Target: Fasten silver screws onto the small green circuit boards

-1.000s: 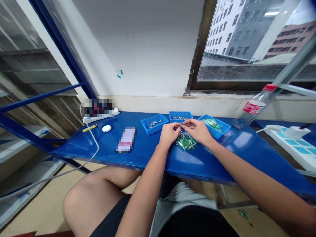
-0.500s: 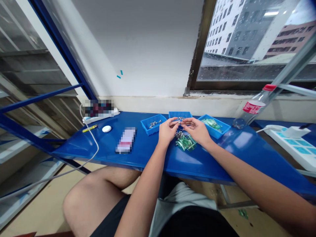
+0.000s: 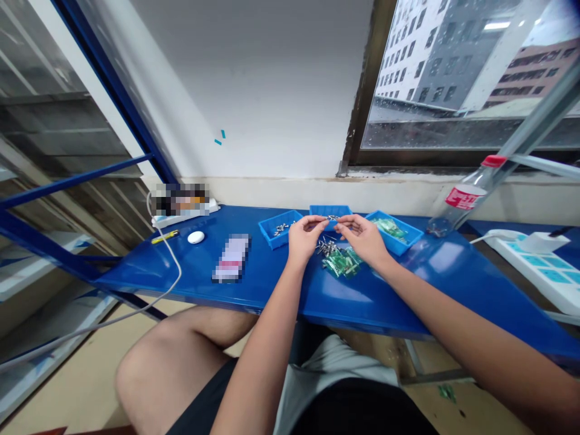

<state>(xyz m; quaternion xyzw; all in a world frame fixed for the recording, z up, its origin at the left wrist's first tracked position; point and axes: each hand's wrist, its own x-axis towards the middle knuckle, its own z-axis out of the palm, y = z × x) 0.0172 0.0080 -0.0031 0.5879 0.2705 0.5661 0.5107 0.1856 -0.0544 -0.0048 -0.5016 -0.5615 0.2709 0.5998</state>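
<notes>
My left hand (image 3: 302, 240) is closed in a pinch, thumb against fingertips, over the front of the middle blue bin (image 3: 330, 210). Facing it, my right hand (image 3: 368, 241) is also closed, its thumb and fingertips drawn together. Whatever either hand pinches is too small to make out. A small gap separates the two sets of fingertips. Just below them on the table lies a pile of small metal pieces (image 3: 327, 246), some with thin shafts. Against it rests a heap of shiny green pieces (image 3: 339, 264), like little clear packets.
The left blue bin (image 3: 273, 243) holds small metal parts; the right blue bin (image 3: 401, 246) holds green pieces. A phone (image 3: 232, 258), a white oval object (image 3: 196, 237) and a yellow tool (image 3: 165, 236) lie leftward on the blue table (image 3: 272, 287). A bottle (image 3: 466, 196) stands right.
My hands have moved slightly apart, with the fingertips now separated. More of the metal pile shows between them.
</notes>
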